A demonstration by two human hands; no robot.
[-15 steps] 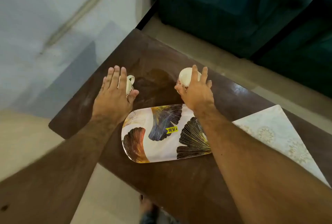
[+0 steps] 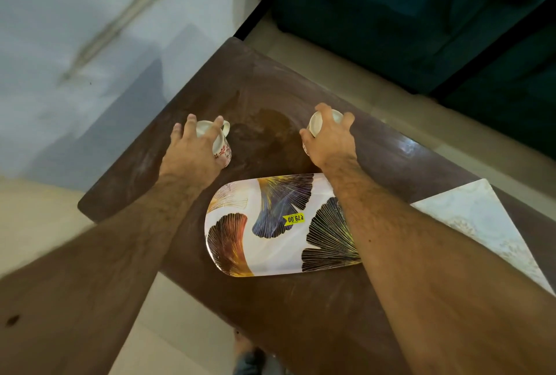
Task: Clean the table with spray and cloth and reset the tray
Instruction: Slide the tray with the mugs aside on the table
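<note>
An oval white tray [image 2: 270, 251] printed with dark and gold fan leaves and a yellow price sticker lies on the dark brown table [image 2: 301, 314]. Beyond its left end, my left hand [image 2: 195, 152] grips a white cup with red flowers [image 2: 222, 150] from above, fingers curled over its rim. Beyond the tray's right end, my right hand [image 2: 329, 140] grips a second white cup [image 2: 317, 123] the same way. Between the two cups the tabletop carries a wet brownish stain [image 2: 267, 131]. No spray bottle is in view.
A pale patterned cloth [image 2: 487, 224] lies on the table to the right of the tray. A dark teal sofa [image 2: 421, 13] stands past the table's far edge. The table's left corner ends over light floor. A foot [image 2: 249, 356] shows under the near edge.
Both hands have closed down over the cups; the left fingers, straight before, now curl around the flowered cup's rim. The view has tilted slightly.
</note>
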